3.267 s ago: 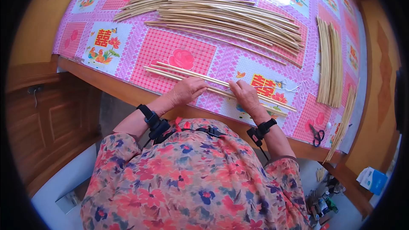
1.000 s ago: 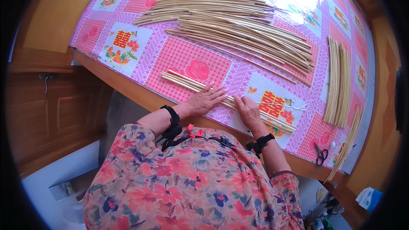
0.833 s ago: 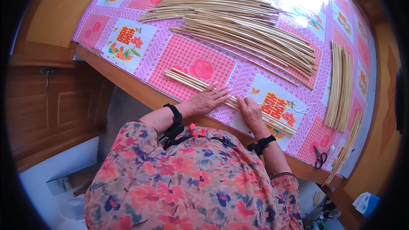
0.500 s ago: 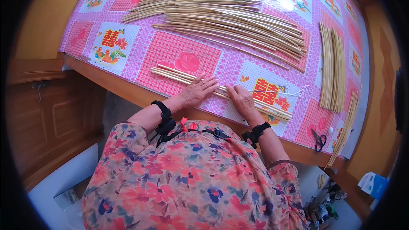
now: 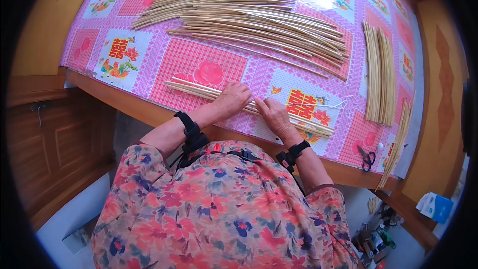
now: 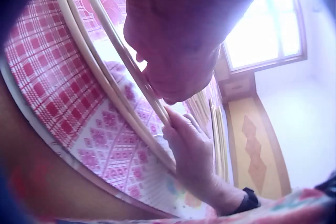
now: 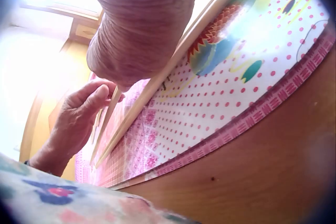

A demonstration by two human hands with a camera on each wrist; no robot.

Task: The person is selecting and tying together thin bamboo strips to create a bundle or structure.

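Note:
Several long pale sticks (image 5: 191,88) lie side by side near the table's front edge, a small gap between some of them. Curled fingers of the left hand (image 5: 231,100) grip them near their middle. Just to its right, the right hand (image 5: 275,115) pinches the sticks with thumb and fingers, its fingertips close to the left hand's. White string (image 5: 323,105) runs from beside the right hand across the cloth. The left wrist view shows the right hand (image 6: 190,153) at a stick; the right wrist view shows the left hand (image 7: 79,119) with bent fingers at the sticks.
A large spread of sticks (image 5: 259,25) lies farther back on the patterned cloth (image 5: 164,60). Upright in view at the right are bundled sticks (image 5: 381,77) and a thinner bundle (image 5: 397,142). Dark-handled scissors (image 5: 367,160) lie near the front right edge.
The left hand, earlier flat with straight fingers over the sticks, has curled its fingers and moved closer to the right hand. The right hand keeps its pinch. The head view has shifted slightly.

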